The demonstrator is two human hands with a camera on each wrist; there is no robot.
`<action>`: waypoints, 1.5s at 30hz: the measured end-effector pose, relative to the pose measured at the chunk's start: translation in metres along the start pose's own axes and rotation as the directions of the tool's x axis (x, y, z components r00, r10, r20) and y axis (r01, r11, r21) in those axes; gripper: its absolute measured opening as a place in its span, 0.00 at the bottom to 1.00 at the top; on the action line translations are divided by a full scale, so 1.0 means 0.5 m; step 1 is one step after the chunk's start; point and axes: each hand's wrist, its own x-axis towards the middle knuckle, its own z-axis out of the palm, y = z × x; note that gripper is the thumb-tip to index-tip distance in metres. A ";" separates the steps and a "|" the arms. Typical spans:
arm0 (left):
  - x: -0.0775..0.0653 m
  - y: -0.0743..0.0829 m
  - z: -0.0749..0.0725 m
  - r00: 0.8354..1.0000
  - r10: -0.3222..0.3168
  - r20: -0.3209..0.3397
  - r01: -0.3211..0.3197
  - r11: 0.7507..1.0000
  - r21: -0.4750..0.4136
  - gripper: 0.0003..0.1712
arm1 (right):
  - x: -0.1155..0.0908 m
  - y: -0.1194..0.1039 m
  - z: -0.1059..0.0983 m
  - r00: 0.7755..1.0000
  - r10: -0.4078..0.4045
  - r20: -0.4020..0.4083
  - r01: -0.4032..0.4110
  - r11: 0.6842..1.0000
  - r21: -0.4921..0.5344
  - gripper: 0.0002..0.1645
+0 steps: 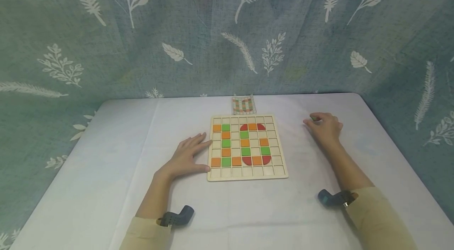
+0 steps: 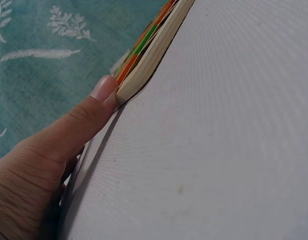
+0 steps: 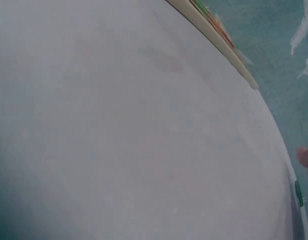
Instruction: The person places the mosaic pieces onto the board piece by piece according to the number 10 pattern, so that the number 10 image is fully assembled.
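A wooden grid board (image 1: pixel 280 171) lies mid-table with orange and green square tiles and several rounded red pieces set in its cells. My left hand (image 1: pixel 184 157) rests at the board's left side, fingers spread. Its thumb touches the board's edge near the front corner, as the left wrist view also shows. Out to the right of the board, my right hand (image 1: pixel 326 128) pinches a small green tile (image 1: pixel 313 117) between thumb and fingers. The right wrist view catches only a fingertip and a bit of green at its right edge.
A small pattern card (image 1: pixel 243 105) with a similar coloured layout lies just behind the board. White cloth (image 1: pixel 170 120) covers the table. Behind it hangs a teal curtain (image 1: pixel 198 13) with white leaf prints. Dark wrist devices (image 1: pixel 179 216) sit at both cuffs.
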 end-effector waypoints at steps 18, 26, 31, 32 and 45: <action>-0.001 0.000 0.000 1.000 -0.009 0.003 0.009 1.000 0.005 0.53 | 0.017 0.026 -0.011 0.984 0.175 0.012 -0.174 0.984 -0.048 0.31; -0.002 0.002 -0.002 1.000 -0.009 0.014 0.009 1.000 0.012 0.53 | 0.014 0.024 -0.004 0.989 0.150 0.010 -0.149 0.987 -0.059 0.27; -0.002 0.003 -0.002 1.000 -0.018 0.005 0.018 1.000 -0.006 0.53 | 0.009 0.016 0.004 0.990 0.137 0.025 -0.136 0.990 -0.042 0.26; -0.002 0.004 -0.003 1.000 -0.022 0.004 0.022 1.000 -0.011 0.53 | 0.008 0.014 0.005 0.991 0.134 0.030 -0.133 0.990 -0.041 0.26; -0.002 0.000 -0.002 1.000 -0.003 0.004 0.003 1.000 -0.004 0.53 | -0.021 -0.019 0.017 0.998 0.019 0.067 -0.021 1.000 0.022 0.26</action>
